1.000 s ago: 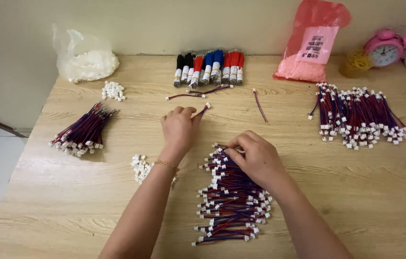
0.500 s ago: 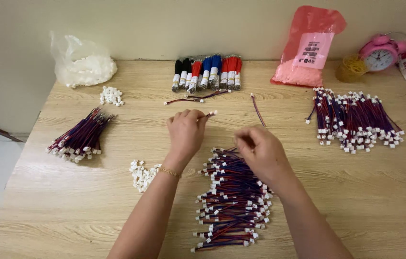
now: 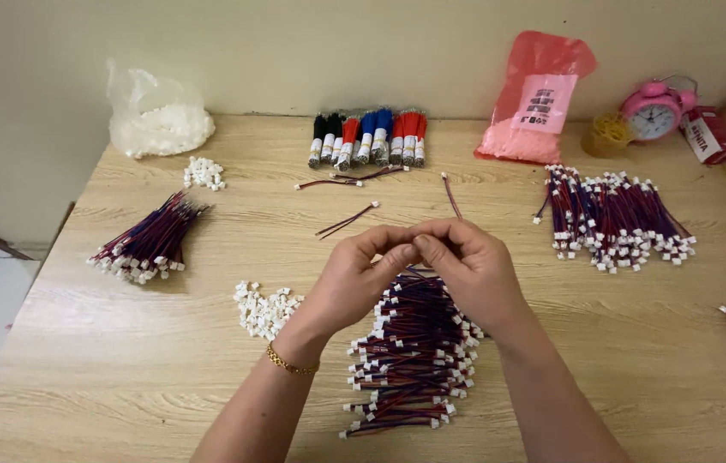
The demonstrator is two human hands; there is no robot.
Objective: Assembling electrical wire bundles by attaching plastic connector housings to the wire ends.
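1. Both hands meet above the wire pile (image 3: pixel 410 351): the left hand (image 3: pixel 354 279) and right hand (image 3: pixel 470 270) are pinched fingertip to fingertip, closed on something small between them. It looks like a wire end or connector, but fingers hide it, so I cannot tell which.
2. The step in hand looks like fitting a white connector onto a red-and-blue wire.
3. Loose white connectors (image 3: pixel 264 310) lie just left of the left wrist; the pile of wires sits directly under both hands.
4. A single wire (image 3: pixel 348 220) rests just beyond the fingertips.
5. Next calls for a firm, aligned push, judging by the pinch, then setting the piece down.
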